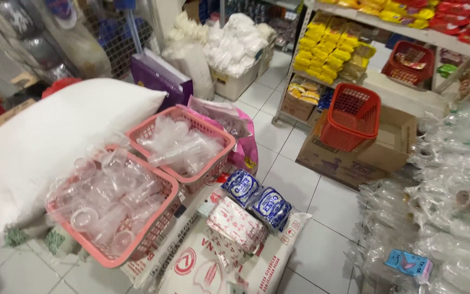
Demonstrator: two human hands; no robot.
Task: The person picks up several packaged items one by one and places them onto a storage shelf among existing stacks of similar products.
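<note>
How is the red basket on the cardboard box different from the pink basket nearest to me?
The red basket is empty and tipped on its side on the cardboard box; the pink basket sits upright and is full of clear plastic cups. The red basket is bright red; the pink basket is pale. Both are plastic baskets with lattice walls. No hands are in view.

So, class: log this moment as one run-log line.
hands: none in view | front: two pink baskets of clear plastic cups | right: red basket on cardboard box
</note>
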